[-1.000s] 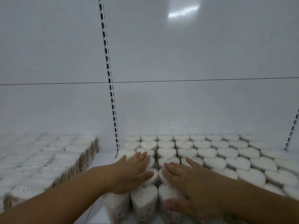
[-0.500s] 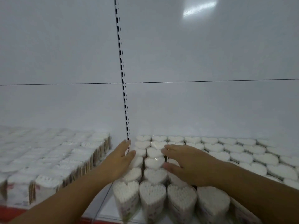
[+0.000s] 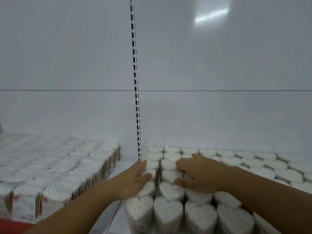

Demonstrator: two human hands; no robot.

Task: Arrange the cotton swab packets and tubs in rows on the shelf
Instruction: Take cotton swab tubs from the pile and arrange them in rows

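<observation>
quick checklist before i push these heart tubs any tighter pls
1. Left hand flat against the leftmost column of heart tubs: ok.
2. Right hand gripping a tub: cannot tell; its fingers curl over the tub tops.
3. First and second columns closed up: not ok, a gap shows between them.
4. Front-row tubs upright: ok.
5. Packets clear of the tubs: ok, bare shelf lies between.

The left forearm (image 3: 81, 210) and right forearm (image 3: 263, 188) are bare over the full visible length. The left hand (image 3: 135, 180) and right hand (image 3: 200, 174) are bare, with short, rounded fingers (image 3: 184, 162).
</observation>
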